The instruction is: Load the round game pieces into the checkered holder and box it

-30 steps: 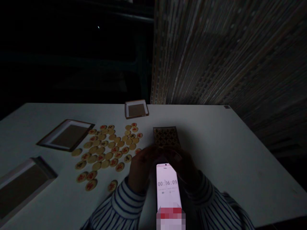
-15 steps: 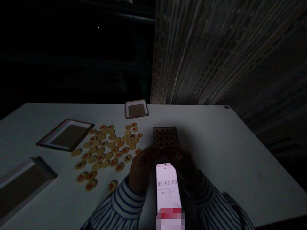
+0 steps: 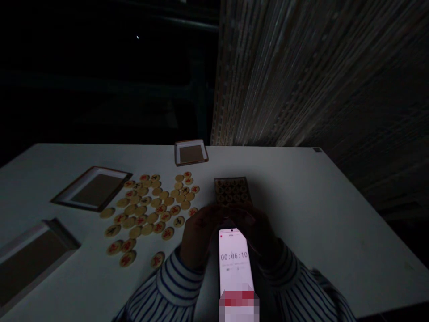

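The tabletop [image 3: 301, 214] stretches out in dim light, three open trays [image 3: 33, 259] lying left and far. The box [image 3: 230, 178] with rows of discs sits just beyond my fingers. My left hand [image 3: 198, 235] and right hand [image 3: 260, 230] meet, fingers curled, at its near edge; shadow hides whether they pinch anything. A lit phone [image 3: 235, 277] shows between my wrists, and loose discs [image 3: 152, 218] scatter leftward. I judge the step as a pause over the box; handling a loose disc would call for parting my hands and reaching left.
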Motion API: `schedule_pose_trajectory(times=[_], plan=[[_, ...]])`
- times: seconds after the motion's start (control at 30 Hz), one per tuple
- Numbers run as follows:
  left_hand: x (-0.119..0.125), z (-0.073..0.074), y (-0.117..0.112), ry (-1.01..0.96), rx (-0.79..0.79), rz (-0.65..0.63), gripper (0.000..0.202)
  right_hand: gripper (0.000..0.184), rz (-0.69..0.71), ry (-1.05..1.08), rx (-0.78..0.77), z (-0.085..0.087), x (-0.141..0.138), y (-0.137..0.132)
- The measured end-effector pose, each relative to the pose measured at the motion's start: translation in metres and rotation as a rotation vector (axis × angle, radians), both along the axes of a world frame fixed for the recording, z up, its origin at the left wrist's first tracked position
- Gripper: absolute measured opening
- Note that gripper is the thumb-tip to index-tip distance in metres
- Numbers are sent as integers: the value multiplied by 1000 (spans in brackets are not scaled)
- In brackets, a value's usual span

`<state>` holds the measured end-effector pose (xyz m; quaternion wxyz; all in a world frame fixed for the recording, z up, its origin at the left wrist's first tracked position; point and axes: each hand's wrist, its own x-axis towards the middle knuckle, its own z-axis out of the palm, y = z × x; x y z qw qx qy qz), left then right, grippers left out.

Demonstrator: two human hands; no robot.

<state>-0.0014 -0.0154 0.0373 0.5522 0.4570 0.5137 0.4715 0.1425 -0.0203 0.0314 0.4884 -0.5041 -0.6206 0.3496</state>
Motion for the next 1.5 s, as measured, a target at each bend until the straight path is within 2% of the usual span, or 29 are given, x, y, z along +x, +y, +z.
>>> schedule_pose_trajectory(times=[0.13,0.4,0.6,0.87,1.1,1.3,1.5], plan=[[1,1,0,-15,-18,7,21,22,55,-11,30,-5,1,0],[1,-1,-1,-35,-49,-3,28,22,55,-87,66,-8,3,0],[2,6,0,68,-29,6,25,24,69,-286,211,-5,5,2],[3,6,2,74,15,-30,20,22,73,-408,300,-6,9,4],[-1,3,3,230,49,65,22,14,-30,-426,289,2,18,9],[-6,-4,4,310,92,96,23,15,-112,-466,287,-6,32,14],[-8,-8,4,363,129,106,23,15,-123,-555,297,-6,36,18]])
